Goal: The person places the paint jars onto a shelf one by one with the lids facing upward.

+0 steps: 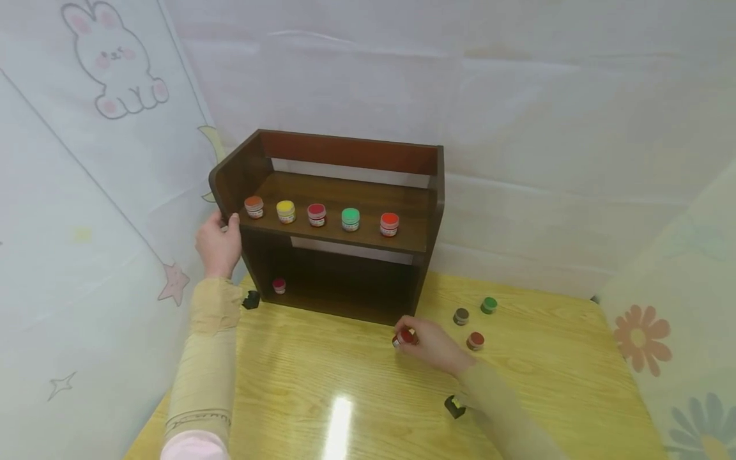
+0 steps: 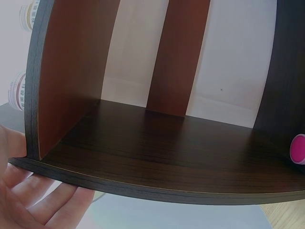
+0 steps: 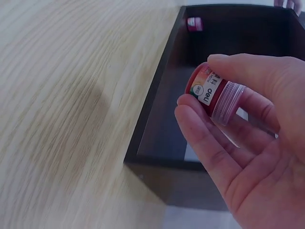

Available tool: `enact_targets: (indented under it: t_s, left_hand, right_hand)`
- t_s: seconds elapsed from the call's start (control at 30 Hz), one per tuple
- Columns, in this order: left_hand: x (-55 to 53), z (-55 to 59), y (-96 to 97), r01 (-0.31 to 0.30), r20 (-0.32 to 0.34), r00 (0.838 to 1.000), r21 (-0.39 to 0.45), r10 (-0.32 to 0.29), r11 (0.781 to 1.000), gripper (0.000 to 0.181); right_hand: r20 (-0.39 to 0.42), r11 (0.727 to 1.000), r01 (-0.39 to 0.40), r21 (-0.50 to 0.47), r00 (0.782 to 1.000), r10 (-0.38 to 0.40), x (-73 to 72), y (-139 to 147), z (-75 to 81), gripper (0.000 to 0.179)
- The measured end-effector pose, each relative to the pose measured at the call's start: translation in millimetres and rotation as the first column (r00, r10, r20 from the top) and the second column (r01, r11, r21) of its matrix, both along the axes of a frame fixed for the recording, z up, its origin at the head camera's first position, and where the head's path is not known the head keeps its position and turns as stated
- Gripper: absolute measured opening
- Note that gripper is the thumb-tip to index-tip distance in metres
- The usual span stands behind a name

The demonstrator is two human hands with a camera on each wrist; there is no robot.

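My right hand (image 1: 432, 345) pinches a small dark red paint jar (image 3: 208, 88) between thumb and fingers, in front of the shelf's lower right corner. A white label shows on the jar, tilted in the right wrist view. My left hand (image 1: 220, 246) grips the left side of the dark brown two-tier shelf (image 1: 339, 237), thumb at the front edge and fingers (image 2: 71, 210) round the outside of the side panel. On the upper board stand orange (image 1: 253, 207), yellow (image 1: 285, 211), crimson (image 1: 317, 215), green (image 1: 350, 219) and red (image 1: 389, 224) jars in a row. A magenta jar (image 1: 278, 285) sits lower left.
On the wooden table (image 1: 287, 383), right of the shelf, stand a brown jar (image 1: 461, 316), a dark green jar (image 1: 489, 305) and a brownish red jar (image 1: 475, 341). Black clips (image 1: 251, 299) lie by the shelf's left foot and near my right wrist. Patterned cloth (image 1: 575, 160) hangs around.
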State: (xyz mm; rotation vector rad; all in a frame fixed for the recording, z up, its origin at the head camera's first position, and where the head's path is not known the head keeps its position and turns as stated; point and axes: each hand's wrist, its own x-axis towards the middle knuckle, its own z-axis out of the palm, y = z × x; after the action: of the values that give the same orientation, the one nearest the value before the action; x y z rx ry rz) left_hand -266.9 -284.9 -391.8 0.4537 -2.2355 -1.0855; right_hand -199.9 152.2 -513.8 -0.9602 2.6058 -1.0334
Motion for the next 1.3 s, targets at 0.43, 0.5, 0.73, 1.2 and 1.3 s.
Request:
enact_targets:
  t_s: [0.43,0.5,0.73,1.2,1.3]
  left_hand:
    - [-2.5,-2.8,2.4,0.004,0.009,1.000,0.011,-0.004,1.000,0.039]
    - [-3.2,-3.1,1.9,0.001,0.007,1.000,0.009,-0.001,1.000,0.039]
    - [-4.1,-3.6,-0.1,-0.021,-0.003,1.000,0.000,0.021,1.000,0.036]
    - [-4.9,-6.0,-1.2,0.002,0.001,1.000,0.003,-0.002,1.000,0.038]
    - [-4.4,-4.7,-1.5,0.003,-0.004,1.000,0.002,-0.003,1.000,0.038]
  right_hand:
    - [0.023,0.994,-0.107,0.036,0.994,0.107,-34.7,-47,-6.8,0.025]
    - [0.039,0.994,-0.098,0.046,0.995,0.097,-40.2,-54,-9.4,0.029]
    - [0.070,0.995,-0.040,0.088,0.997,0.034,-56.7,-79,-23.6,0.026]
    - [-0.023,0.961,0.236,-0.146,0.970,-0.241,-75.5,-112,-78.3,0.025]
    - [-0.062,0.954,0.256,-0.158,0.961,-0.269,-73.9,-119,-77.7,0.024]
